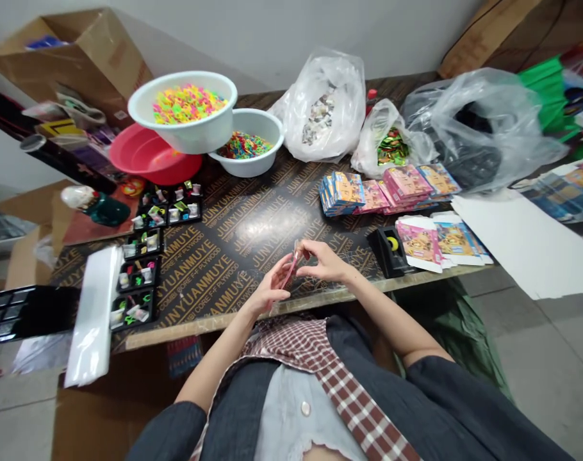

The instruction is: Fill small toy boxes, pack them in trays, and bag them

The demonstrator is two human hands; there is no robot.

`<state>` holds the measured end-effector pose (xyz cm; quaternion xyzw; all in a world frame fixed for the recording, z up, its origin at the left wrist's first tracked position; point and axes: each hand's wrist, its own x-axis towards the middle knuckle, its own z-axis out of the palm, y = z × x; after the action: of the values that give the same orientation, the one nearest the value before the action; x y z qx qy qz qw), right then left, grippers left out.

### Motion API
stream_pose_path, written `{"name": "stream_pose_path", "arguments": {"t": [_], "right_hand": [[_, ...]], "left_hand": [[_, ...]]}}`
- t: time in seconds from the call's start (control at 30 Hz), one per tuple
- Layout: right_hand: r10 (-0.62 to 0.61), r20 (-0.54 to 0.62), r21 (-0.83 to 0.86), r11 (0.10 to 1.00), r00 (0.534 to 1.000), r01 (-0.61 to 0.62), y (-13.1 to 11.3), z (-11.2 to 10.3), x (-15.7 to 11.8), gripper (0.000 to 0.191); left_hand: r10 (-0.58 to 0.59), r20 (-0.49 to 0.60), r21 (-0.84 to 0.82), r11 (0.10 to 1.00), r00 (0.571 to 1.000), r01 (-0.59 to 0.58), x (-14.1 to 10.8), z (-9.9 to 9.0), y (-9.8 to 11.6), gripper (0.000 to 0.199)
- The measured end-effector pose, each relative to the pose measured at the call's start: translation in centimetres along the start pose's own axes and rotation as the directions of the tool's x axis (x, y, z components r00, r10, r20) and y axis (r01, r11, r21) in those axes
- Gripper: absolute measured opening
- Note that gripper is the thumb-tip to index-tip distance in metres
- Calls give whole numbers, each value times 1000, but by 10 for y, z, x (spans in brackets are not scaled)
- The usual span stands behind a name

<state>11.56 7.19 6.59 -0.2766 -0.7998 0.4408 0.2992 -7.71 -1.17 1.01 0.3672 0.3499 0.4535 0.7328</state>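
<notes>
In front of my body, near the table's front edge, my left hand [271, 286] is closed on a thin pink carton [290, 274], seen nearly edge-on. My right hand [323, 261] bends its thumb and fingers at the carton's upper end, pinching it there. Flat pink cartons [419, 242] and flat blue cartons [457, 238] with printed pictures lie at the table edge to the right. A black tape dispenser [388, 253] stands between them and my right hand.
Stacked filled boxes [407, 184] lie behind the dispenser. Clear bags [327, 105] stand along the back. A white basin [183, 125] of colourful small pieces rests partly over a red basin [152, 160]. Black trays [135, 275] and plastic sleeves [92, 320] lie left.
</notes>
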Motion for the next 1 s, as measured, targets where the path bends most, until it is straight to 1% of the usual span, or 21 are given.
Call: {"name": "stream_pose_path", "arguments": {"t": [0.07,0.13,0.2,0.27,0.4,0.47,0.53,0.6,0.73,0.77,0.83,0.93,1.0], "right_hand": [[17,48,-6,1000,999,-17,1,-1,1,50],[11,89,-18,1000,996,-9,2,0,1,50],[-8,107,-44,999,994,12,5,1,2,50],[-1,117,-86,996,993,11,9,1,1,49],[63,197,-139,990,978,-36,15,-2,-1,45],[78,212,-163,986,974,-43,16,-4,-3,41],[74,186,-197,980,980,-36,14,-5,-4,35],[63,132,-244,969,989,-29,10,-4,-4,29],[24,43,-315,949,999,-9,-3,2,-3,21],[9,40,-294,956,999,3,-6,4,-2,21],[-4,80,-176,984,997,18,-10,5,-2,20],[19,224,47,998,974,-31,-14,4,-3,29],[28,295,102,993,955,-61,-14,3,-3,35]], "left_hand": [[-9,14,-37,999,1000,10,0,3,0,89],[-53,40,-59,997,998,56,0,9,0,83],[-95,43,-69,993,995,98,-1,14,-1,80],[-113,30,-89,989,993,115,-1,17,-3,79],[-181,80,-146,971,980,191,-2,18,-6,69],[-174,72,-169,968,982,184,-1,17,-8,69],[-124,57,-180,975,991,132,1,17,-9,75],[-84,53,-167,982,995,92,2,18,-7,78],[-80,35,-87,993,996,82,2,24,3,75],[-73,28,-66,995,997,74,2,25,7,75],[-63,11,-32,997,998,64,0,26,14,74],[-113,-7,-4,994,994,113,-1,24,20,62],[-136,-5,11,991,991,136,-2,21,21,57]]}}
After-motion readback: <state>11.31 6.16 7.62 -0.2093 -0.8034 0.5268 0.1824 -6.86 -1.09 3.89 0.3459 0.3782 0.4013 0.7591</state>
